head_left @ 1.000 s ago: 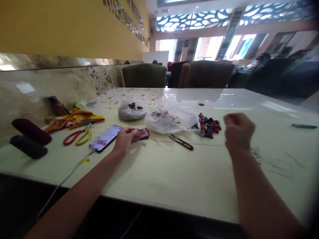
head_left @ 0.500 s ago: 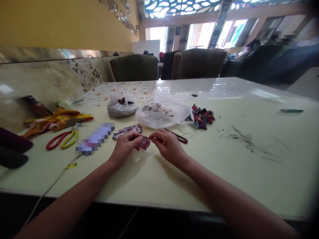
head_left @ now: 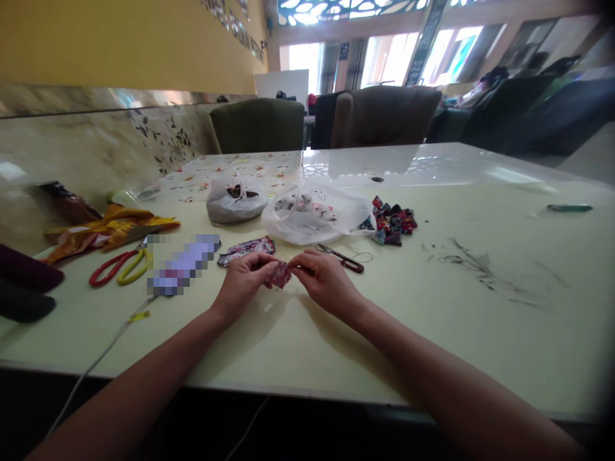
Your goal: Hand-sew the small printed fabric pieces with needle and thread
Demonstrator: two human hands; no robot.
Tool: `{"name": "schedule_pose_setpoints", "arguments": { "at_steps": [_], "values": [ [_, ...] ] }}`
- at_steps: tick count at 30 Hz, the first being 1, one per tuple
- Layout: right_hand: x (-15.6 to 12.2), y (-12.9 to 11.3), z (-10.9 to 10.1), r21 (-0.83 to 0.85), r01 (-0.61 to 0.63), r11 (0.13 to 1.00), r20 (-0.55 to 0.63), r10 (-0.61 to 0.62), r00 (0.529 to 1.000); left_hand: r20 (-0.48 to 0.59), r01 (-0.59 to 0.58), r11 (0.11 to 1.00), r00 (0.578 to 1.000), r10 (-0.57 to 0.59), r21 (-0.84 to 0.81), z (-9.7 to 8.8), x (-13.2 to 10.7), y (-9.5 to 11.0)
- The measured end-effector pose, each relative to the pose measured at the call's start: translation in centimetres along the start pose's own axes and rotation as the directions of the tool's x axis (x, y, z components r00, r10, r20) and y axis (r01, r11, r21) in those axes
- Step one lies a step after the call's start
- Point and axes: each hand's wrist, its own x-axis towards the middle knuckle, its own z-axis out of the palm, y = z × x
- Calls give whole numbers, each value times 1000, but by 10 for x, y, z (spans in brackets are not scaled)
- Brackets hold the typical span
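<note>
A small red-and-white patterned cloth piece (head_left: 280, 275) is pinched between the thumb and fingers of my left hand (head_left: 250, 274), just above the table. My right hand (head_left: 318, 272) is closed in a pinch at the cloth's upper right edge; what lies between those fingertips is too small to make out. Behind my left hand lie flat patterned cloth pieces (head_left: 247, 249). Thread snips (head_left: 350, 262) with a dark red handle rest beyond my right hand. A pile of small, pointed patterned cloth pieces (head_left: 396, 221) sits further back to the right.
Two white plastic bags (head_left: 235, 211) stand behind my hands, one holding dark bits. Red-and-yellow scissors (head_left: 118, 267), a blurred phone-like object (head_left: 185, 266) with a cable, and orange wrapping (head_left: 115, 227) lie left. Loose dark threads (head_left: 485, 275) and a green pen-like object (head_left: 569, 208) lie right.
The view has shifted slightly. My hands keep nearly the same pinched pose around the cloth piece, and the things on the table stay where they were.
</note>
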Motion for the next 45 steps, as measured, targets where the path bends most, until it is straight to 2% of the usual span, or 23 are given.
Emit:
{"name": "schedule_pose_setpoints", "arguments": {
  "at_steps": [18,25,35,41,45],
  "values": [
    [0,-1,2,3,3,1000,8,-3,1000,-6,-35,999,999,35,28,2,0,-2],
    [-1,-2,3,41,-14,999,28,13,1000,32,-47,998,998,45,36,3,-1,0],
    [0,5,3,94,-37,995,12,36,999,123,91,989,989,-76,-120,2,-1,-1],
    [-2,2,6,157,-71,985,-17,75,997,141,31,998,990,-23,-61,6,-2,0],
    [-3,0,7,256,-120,959,28,117,993,154,7,1000,988,-6,-8,10,-5,1]
  ]
}}
